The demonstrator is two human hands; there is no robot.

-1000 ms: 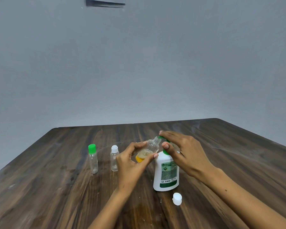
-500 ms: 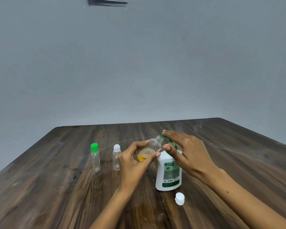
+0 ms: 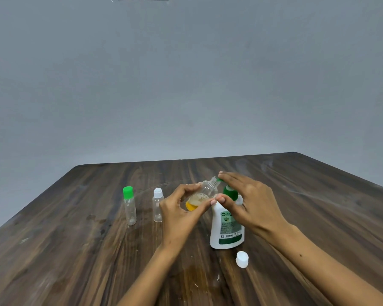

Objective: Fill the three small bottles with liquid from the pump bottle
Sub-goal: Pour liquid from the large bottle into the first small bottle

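Two capped bottles (image 3: 129, 205) (image 3: 158, 204), loose white cap (image 3: 242, 259)

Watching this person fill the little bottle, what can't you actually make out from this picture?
- Head view: the pump's spout, under the right hand.
- Whether liquid is flowing into the tilted small bottle, which the left hand grips: too small.
- The print on the pump bottle: too small, partly behind the right hand.
- Whether the two capped bottles hold anything: clear and too small.

Two capped bottles (image 3: 142, 205) left of hands
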